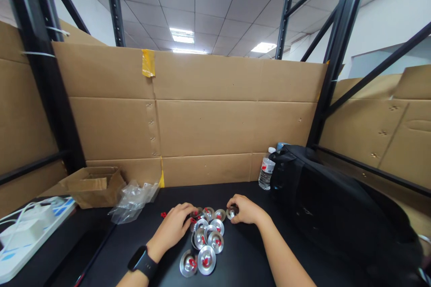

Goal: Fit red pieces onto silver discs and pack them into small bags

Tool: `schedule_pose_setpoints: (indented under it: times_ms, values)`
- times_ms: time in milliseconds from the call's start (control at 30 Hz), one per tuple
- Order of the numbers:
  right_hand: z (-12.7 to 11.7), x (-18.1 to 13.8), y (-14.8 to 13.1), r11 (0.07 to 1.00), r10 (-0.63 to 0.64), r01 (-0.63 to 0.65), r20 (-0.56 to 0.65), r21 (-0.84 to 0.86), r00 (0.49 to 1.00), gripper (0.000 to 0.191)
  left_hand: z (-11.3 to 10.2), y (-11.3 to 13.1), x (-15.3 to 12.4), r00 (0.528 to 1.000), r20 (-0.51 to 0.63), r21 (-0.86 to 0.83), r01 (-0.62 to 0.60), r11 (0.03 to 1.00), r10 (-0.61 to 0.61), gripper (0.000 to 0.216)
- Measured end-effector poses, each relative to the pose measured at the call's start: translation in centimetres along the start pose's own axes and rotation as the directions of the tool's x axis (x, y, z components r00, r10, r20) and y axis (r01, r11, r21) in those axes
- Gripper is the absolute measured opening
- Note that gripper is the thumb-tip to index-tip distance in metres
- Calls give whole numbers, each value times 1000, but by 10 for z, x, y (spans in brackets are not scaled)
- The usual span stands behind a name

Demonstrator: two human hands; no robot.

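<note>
A cluster of small silver finger cymbals (206,260), domed discs with red cord at their middles, lies on the black table. Several overlap; others form a row at the far side. My right hand (247,210) pinches one cymbal (232,211) at the right end of that row, tilted between thumb and fingers. At the cluster's upper left, my left hand (173,224) has its fingertips and thumb curled round the edge of another cymbal (196,212), partly hidden by the fingers. A dark watch is on my left wrist. Red cord (164,215) shows beyond the left hand.
A crumpled clear plastic bag (134,199) and an open cardboard box (96,186) are at back left, near a white power strip (37,237). A water bottle (267,170) and large black bag (340,215) stand on the right. Cardboard walls (205,130) enclose the table.
</note>
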State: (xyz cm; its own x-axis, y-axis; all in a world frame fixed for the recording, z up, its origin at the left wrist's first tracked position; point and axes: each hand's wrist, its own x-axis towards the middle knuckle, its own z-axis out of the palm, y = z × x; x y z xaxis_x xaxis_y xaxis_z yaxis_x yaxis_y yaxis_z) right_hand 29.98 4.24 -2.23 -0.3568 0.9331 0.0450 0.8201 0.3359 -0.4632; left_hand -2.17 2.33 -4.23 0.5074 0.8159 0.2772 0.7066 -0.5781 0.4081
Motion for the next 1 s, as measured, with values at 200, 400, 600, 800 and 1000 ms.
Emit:
schedule_pose_setpoints:
  times_ms: [200,400,600,800,1000]
  values:
    - [-5,-2,-12,997,-57,62,-88,54,994,42,2,0,4,999,-22,114,26,993,-23,29]
    - [-4,-4,-40,969,-155,191,-212,159,965,28,-7,1,5,980,-197,107,37,994,-15,30]
    - [27,-2,-79,857,-214,336,-323,391,922,42,-6,3,6,897,-405,-302,51,952,-177,32]
    - [50,-4,-109,762,-243,424,-391,490,888,66,0,27,12,912,-287,-774,-40,632,-294,41]
    - [49,-3,-110,667,-164,399,-399,629,902,45,-10,37,9,944,-210,-835,-37,549,-255,42]
